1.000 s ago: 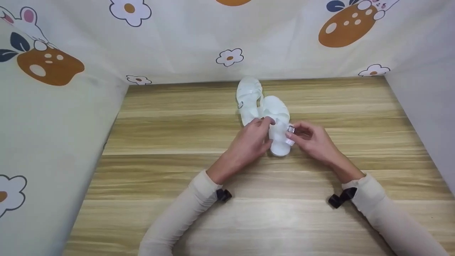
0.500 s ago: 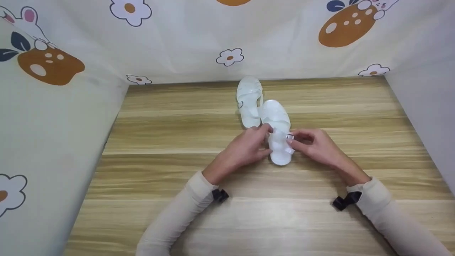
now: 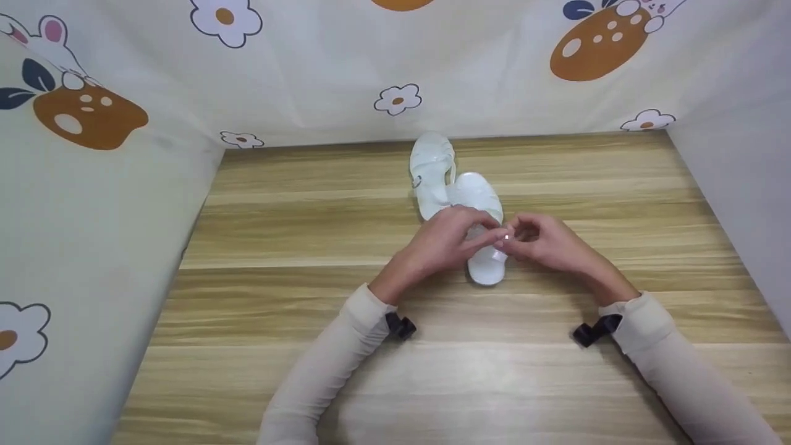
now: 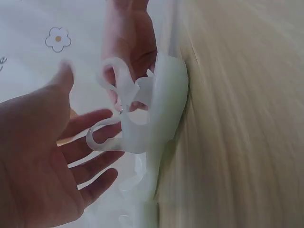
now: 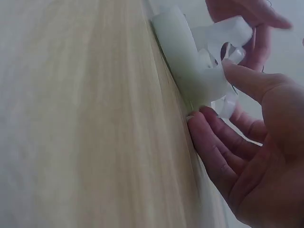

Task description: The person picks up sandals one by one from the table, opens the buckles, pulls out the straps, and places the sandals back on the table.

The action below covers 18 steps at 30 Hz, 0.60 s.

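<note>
Two whitish, translucent jelly sandals lie on the table. The nearer sandal is between both hands, its heel toward me. My right hand pinches its right side by the buckle, thumb on the strap and fingertips low by the sole in the right wrist view. My left hand reaches over the sandal from the left, its thumb and fingertips close to the buckle. In the left wrist view those fingers are spread and nearly straight beside a looped strap. The left hand hides the sandal's middle in the head view.
The other sandal lies behind and to the left, close to the cloth backdrop with printed flowers and oranges. Wood-grain table surface extends around the sandals. A black wrist mount sits at the right cuff, another at the left.
The nearer sandal first slid toward me, away from the far sandal. Since then my left hand has moved right over it, toward the buckle. The right hand keeps hold by the buckle.
</note>
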Motion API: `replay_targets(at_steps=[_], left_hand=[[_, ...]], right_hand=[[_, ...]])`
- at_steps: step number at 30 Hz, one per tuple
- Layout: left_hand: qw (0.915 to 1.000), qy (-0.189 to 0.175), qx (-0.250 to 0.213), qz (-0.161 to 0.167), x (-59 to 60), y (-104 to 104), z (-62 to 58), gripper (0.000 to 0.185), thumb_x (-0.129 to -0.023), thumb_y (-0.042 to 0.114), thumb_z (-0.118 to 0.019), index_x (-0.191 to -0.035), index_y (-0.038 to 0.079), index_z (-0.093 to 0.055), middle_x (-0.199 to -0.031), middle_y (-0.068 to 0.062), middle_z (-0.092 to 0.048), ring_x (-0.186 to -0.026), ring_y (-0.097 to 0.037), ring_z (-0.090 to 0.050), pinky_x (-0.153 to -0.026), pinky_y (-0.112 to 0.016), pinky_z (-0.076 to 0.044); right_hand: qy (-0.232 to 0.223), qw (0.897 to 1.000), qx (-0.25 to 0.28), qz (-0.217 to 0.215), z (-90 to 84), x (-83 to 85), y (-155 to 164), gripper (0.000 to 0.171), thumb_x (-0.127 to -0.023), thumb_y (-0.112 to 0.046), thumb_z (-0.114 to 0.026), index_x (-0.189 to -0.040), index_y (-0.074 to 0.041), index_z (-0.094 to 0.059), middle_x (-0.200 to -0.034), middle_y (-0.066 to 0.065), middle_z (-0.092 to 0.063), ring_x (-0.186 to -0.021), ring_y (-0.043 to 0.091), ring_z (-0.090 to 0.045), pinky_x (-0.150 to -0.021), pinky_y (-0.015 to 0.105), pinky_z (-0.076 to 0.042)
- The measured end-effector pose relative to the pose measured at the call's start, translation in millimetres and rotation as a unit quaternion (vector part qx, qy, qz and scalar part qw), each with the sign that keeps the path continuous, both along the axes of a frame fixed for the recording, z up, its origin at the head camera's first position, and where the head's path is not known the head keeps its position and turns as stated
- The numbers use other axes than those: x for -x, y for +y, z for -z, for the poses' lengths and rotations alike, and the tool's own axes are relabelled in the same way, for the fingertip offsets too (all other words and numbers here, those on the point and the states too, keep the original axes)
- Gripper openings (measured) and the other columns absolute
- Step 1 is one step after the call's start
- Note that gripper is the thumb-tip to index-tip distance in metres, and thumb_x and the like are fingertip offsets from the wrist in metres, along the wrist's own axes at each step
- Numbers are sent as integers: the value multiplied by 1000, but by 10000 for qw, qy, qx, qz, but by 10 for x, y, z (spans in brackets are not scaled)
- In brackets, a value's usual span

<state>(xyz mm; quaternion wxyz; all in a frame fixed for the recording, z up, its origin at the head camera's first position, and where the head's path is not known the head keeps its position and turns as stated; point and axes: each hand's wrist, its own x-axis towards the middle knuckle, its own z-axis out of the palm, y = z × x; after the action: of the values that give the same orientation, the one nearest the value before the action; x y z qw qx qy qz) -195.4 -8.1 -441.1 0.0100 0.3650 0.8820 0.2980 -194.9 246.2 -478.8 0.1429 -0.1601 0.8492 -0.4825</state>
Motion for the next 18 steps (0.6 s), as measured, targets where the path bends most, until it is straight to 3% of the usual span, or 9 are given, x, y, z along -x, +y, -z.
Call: replay_targets(at_steps=[4, 10, 18], left_hand=[[9995, -208, -178, 159, 60, 12, 112, 26, -104, 33, -74, -125, 19, -81, -120, 7, -81, -117, -12, -71, -108, -31, -52], [9973, -514, -510, 113, 80, 3, 216, 29, -100, 29, -81, -126, 19, -80, -123, 5, -81, -114, -11, -69, -104, -29, -52], [9916, -920, -910, -24, 37, 22, 245, 29, -98, 18, -82, -127, 15, -79, -125, 1, -79, -115, -12, -68, -103, -29, -52]], right_hand=[[-95, 9994, 179, -296, 56, 24, 72, 29, -98, -34, -82, -100, -8, -69, -97, 4, -73, -90, 14, -71, -78, 23, -59], [-573, 9924, 814, -726, 110, 68, 239, 21, -105, -20, -72, -114, 0, -72, -118, 11, -75, -111, 22, -72, -96, 29, -61], [-927, 9835, 1357, -757, 122, 45, 250, 26, -106, -17, -70, -115, 7, -70, -113, 10, -78, -105, 22, -76, -94, 34, -63]])
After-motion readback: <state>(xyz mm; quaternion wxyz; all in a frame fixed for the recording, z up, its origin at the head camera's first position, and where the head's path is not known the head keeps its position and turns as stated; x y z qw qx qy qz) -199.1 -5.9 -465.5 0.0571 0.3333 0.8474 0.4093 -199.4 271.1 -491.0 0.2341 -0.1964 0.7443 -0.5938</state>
